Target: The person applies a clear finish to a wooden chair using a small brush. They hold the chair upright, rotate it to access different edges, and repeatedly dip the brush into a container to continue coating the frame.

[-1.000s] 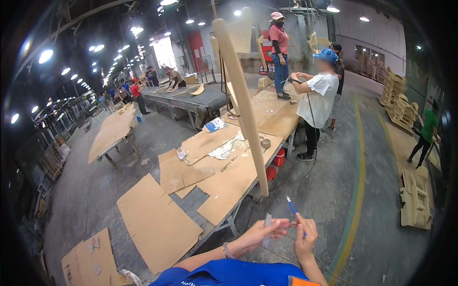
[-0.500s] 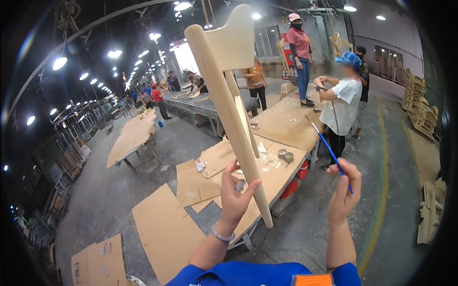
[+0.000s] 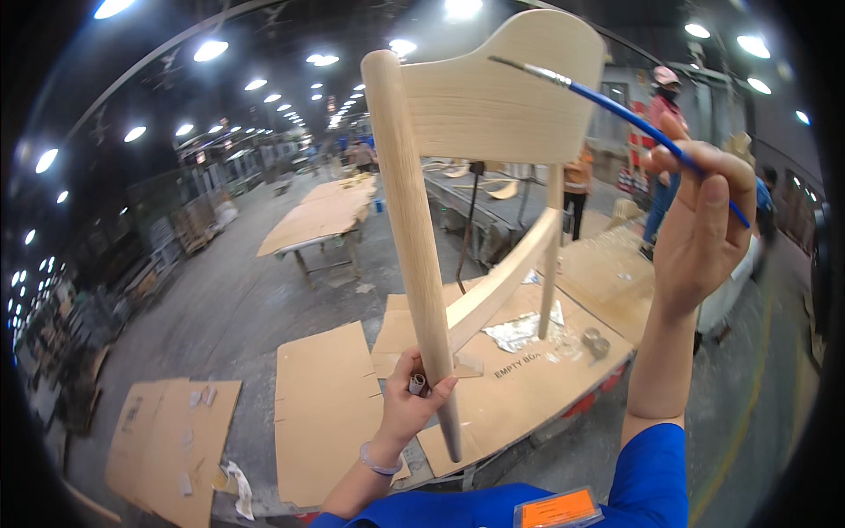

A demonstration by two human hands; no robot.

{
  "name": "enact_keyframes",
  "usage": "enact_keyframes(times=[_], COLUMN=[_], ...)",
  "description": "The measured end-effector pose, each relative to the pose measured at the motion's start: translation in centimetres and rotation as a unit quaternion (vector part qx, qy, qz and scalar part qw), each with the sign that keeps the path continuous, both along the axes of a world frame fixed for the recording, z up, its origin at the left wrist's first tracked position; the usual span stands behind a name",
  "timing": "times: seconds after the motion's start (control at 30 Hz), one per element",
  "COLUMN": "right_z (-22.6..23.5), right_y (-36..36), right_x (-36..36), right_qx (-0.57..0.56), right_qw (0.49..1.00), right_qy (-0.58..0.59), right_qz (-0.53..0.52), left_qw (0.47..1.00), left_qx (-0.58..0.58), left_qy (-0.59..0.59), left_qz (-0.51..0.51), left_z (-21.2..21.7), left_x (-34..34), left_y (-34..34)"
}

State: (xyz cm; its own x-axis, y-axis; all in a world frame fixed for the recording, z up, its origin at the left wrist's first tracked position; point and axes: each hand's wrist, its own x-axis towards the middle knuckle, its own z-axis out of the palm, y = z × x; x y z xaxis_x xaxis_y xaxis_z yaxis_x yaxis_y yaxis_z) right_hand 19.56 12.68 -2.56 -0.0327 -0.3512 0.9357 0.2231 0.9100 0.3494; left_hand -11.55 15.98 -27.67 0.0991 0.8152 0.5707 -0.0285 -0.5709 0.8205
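My left hand (image 3: 408, 407) is closed round the lower part of a pale wooden chair back frame (image 3: 407, 194), on its near leg post. A small rolled grey piece (image 3: 417, 384) shows between the fingers of that hand. Above, the curved backrest (image 3: 493, 110) spans to a far post, and a lower rail (image 3: 502, 277) joins the two. Raised at the right, my right hand (image 3: 709, 224) grips a thin blue paintbrush (image 3: 629, 116). Its dark bristle tip lies in front of the backrest in view; whether it touches the wood I cannot tell.
A cardboard-covered table (image 3: 528, 396) beneath the frame bears crumpled foil (image 3: 524, 333) and small round tins (image 3: 595, 341). Cardboard sheets (image 3: 321, 414) lie to the left. Farther off stand another covered table (image 3: 321, 211) and a conveyor (image 3: 475, 207). Several people are beyond, at the right and back.
The chair frame has turned so its backrest faces me more broadly. My right hand has risen, bringing the brush up before the backrest. My view has swung to the left.
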Motion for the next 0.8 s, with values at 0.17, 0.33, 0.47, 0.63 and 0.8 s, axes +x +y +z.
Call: enact_keyframes(times=[0.17, 0.33, 0.47, 0.63, 0.8], right_z=[4.3, 5.3, 6.3, 6.5, 6.9], right_y=[6.6, 10.2, 11.1, 10.6, 9.9], right_x=[-1.8, -3.5, -3.8, -2.8, -1.6], right_qx=[0.059, 0.004, 0.054, 0.075, 0.079], right_qw=[0.994, 0.988, 0.991, 0.983, 0.974], right_qy=[-0.090, -0.111, -0.121, -0.161, -0.191], right_qz=[0.026, 0.109, 0.020, -0.046, -0.093], left_qw=[0.996, 0.994, 0.997, 0.996, 0.997], left_qx=[0.010, 0.015, -0.023, -0.030, -0.061], left_qy=[0.005, 0.043, 0.028, 0.060, 0.036], left_qz=[0.085, 0.097, 0.070, 0.055, 0.012], left_z=[0.5, 1.4, 1.5, 0.9, 0.3], left_x=[-2.2, -2.4, -1.3, 0.2, 1.5], left_y=[0.6, 0.8, 0.8, 0.8, 0.7])
